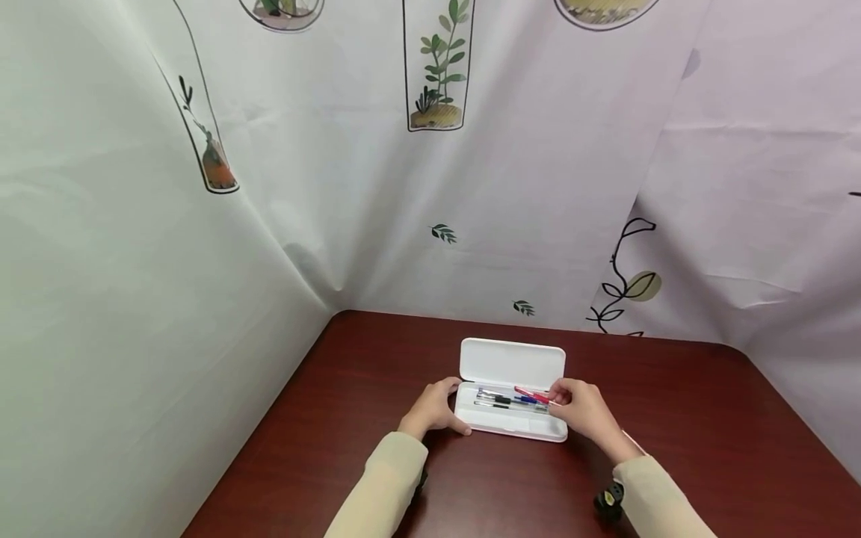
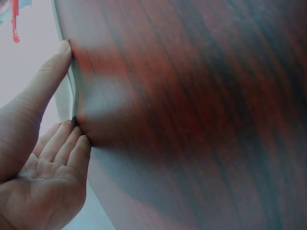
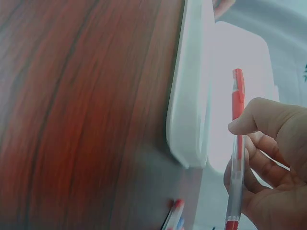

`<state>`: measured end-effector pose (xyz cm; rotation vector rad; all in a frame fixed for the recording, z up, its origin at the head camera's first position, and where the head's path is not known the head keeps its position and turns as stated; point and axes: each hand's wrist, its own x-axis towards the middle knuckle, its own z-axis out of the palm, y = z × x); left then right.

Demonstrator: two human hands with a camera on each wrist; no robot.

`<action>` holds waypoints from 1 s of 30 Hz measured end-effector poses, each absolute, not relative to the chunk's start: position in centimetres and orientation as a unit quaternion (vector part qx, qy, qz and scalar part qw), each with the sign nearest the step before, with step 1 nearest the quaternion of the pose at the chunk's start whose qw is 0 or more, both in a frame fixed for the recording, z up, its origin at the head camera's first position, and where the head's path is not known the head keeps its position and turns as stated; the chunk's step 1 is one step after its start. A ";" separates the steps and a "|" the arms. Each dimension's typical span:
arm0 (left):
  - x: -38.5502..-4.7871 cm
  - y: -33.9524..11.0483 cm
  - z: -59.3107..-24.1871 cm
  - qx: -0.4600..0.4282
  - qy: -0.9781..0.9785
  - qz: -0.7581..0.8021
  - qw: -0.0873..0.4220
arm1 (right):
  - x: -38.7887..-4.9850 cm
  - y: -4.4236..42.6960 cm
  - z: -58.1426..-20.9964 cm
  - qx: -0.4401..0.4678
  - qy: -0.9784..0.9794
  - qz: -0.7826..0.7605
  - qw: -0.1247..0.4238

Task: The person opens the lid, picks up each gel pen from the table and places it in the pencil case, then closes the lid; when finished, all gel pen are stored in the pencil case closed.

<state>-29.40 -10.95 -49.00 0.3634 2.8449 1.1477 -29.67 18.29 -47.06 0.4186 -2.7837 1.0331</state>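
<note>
An open white pencil case [image 1: 494, 424] lies on the table with its lid [image 1: 513, 362] raised at the back. Several pens with clear barrels and black or blue grips [image 1: 501, 400] lie inside it. My left hand [image 1: 433, 409] holds the left end of the case. In the left wrist view its thumb [image 2: 55, 62] is on one edge and the other fingertips touch near a corner. Above the right part of the case, my right hand [image 1: 587, 411] pinches a red pen [image 3: 237, 106] between thumb and fingers, clear of the case in the right wrist view.
More pens [image 3: 174, 214], one with a red end, lie on the dark red wooden table [image 1: 525, 486] beyond the case's right end. A white curtain [image 1: 377, 209] with plant drawings hangs behind the table and along its left side.
</note>
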 end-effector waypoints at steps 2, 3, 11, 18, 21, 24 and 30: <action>-29.4 -10.9 -48.9 0.117 0.922 0.369 0.026 | -29.8 17.8 -47.1 0.146 -0.926 0.341 0.075; -29.5 -10.9 -48.9 0.118 0.922 0.368 0.026 | -29.8 17.5 -47.2 0.150 -0.926 0.338 0.075; -29.5 -10.9 -49.0 0.114 0.924 0.364 0.027 | -30.4 15.7 -47.6 0.168 -0.923 0.339 0.070; -29.4 -10.9 -48.9 0.112 0.922 0.369 0.027 | -30.5 14.4 -47.7 0.193 -0.918 0.340 0.065; -29.4 -10.8 -49.0 0.112 0.922 0.371 0.026 | -30.7 14.1 -47.9 0.200 -0.919 0.335 0.064; -29.4 -10.7 -49.1 0.112 0.921 0.373 0.025 | -30.7 13.9 -48.0 0.203 -0.918 0.335 0.058; -29.3 -10.9 -49.1 0.113 0.923 0.368 0.023 | -30.5 13.4 -48.1 0.198 -0.916 0.340 0.082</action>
